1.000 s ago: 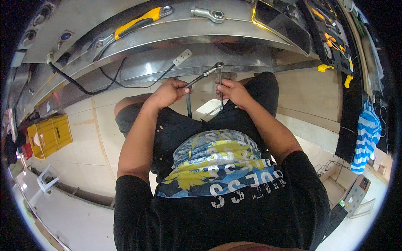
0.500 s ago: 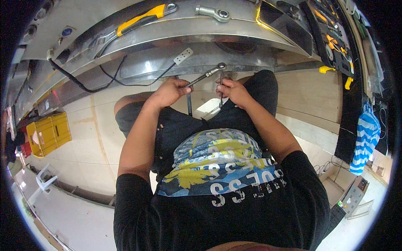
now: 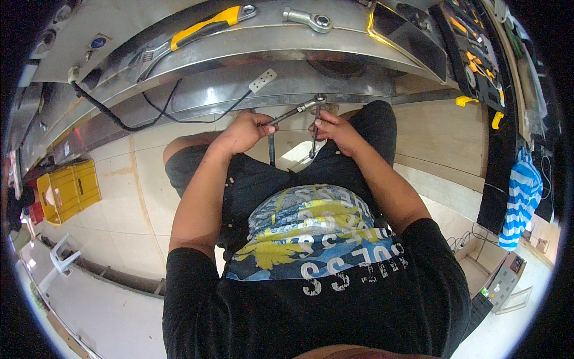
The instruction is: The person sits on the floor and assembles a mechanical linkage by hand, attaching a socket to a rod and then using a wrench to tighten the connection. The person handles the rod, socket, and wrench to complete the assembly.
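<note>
left hand (image 3: 246, 133): pinched on ring-ended metal rod (image 3: 291, 113), in front of lap (image 3: 248, 185) | right hand (image 3: 335, 133): closed around thin metal tool (image 3: 314, 140), near the rod's ring (image 3: 320, 98) | tabletop (image 3: 269, 37): yellow-black adjustable wrench (image 3: 206, 28), loose rod end (image 3: 307, 19)

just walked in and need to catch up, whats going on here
A person's left hand grips a thin rod fitted with a rod end, while the right hand holds a slim metal tool, possibly a wrench. The tool's upper end reaches the rod end in this view; whether they touch is unclear. A yellow-handled adjustable wrench and a second rod end lie on the metal ledge.
</note>
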Available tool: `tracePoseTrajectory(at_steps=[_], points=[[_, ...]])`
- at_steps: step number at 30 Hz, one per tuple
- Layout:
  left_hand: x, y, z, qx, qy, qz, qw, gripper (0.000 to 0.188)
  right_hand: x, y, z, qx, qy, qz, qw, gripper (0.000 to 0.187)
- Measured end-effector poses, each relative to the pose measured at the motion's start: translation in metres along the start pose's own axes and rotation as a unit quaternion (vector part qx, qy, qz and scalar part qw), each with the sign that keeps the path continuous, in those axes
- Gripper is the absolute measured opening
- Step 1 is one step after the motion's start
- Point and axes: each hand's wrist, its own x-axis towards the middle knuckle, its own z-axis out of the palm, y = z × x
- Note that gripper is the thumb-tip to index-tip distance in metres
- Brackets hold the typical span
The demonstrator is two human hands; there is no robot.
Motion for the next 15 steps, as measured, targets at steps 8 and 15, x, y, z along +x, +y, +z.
tracePoseTrajectory(at_steps=[8, 15], points=[[0.001, -0.009, 0.0, 0.03, 0.028, 0.036, 0.999, 0.027, 0.002, -0.011, 0.009, -0.066, -0.009, -0.029, 0.997, 0.04], [-0.011, 0.011, -0.006, 0.037, 0.017, -0.024, 0.999, 0.034, 0.006, -0.02, 0.011, -0.131, -0.004, -0.058, 0.99, 0.042]])
